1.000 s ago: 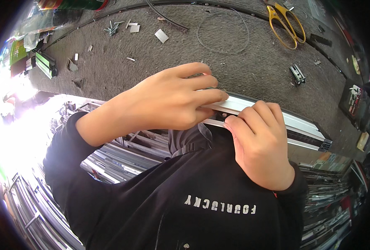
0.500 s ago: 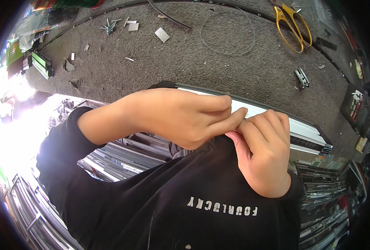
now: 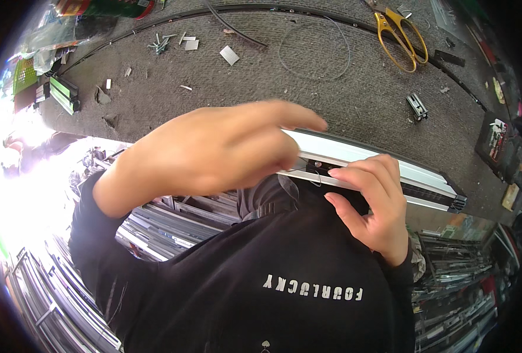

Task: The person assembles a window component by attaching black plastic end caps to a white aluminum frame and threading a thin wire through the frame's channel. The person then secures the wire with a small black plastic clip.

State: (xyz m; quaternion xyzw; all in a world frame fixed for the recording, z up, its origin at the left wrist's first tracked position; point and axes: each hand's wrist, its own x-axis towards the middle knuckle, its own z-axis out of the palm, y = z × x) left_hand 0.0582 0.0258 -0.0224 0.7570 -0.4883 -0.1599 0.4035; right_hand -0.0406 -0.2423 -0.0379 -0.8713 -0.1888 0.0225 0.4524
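A long silver-white metal profile (image 3: 402, 170) with dark edges lies along the bench's near edge. My left hand (image 3: 214, 150) hovers over its left part, smeared by motion. Its index finger points right and the other fingers are bent; the thumb and what it may pinch are hidden. My right hand (image 3: 376, 203) is at the profile's near side, thumb and index finger apart, the fingertips by its slot. Between the hands a small dark fitting (image 3: 318, 165) with a round screw head shows in the slot. A thin thread (image 3: 318, 179) curls beside it.
On the grey carpeted bench (image 3: 225, 82) lie yellow-handled scissors (image 3: 417, 44), a small metal bracket (image 3: 416, 107), several screws (image 3: 160, 43), a silver plate (image 3: 229, 55) and a loop of clear line (image 3: 349, 56). Racks of metal bars (image 3: 161, 229) stand below.
My hands, pinched together before, have come apart. The left moved leftward and up; the right opened its thumb from its fingers. The profile's slot and fitting now show between them.
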